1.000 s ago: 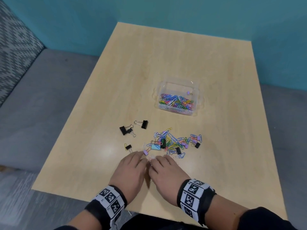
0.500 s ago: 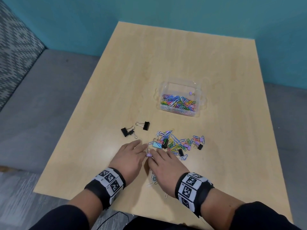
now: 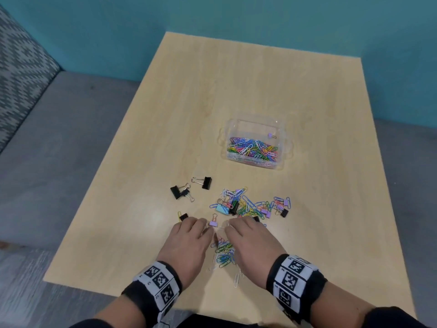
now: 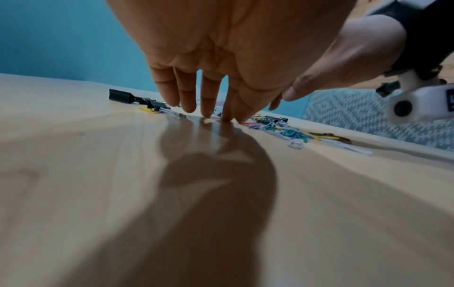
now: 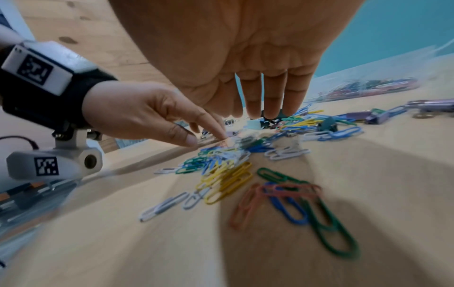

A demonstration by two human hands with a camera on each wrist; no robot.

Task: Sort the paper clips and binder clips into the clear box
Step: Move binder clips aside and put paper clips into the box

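Head view: black binder clips (image 3: 179, 192) beside left hand (image 3: 186, 242)

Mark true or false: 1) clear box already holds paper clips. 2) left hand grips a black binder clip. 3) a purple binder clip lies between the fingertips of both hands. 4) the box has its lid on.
1) True: clear box holds a heap of coloured paper clips.
2) False: left hand lies with straight fingers on the table, gripping nothing.
3) True: purple binder clip sits between it and the right hand.
4) False: the box is open on top.
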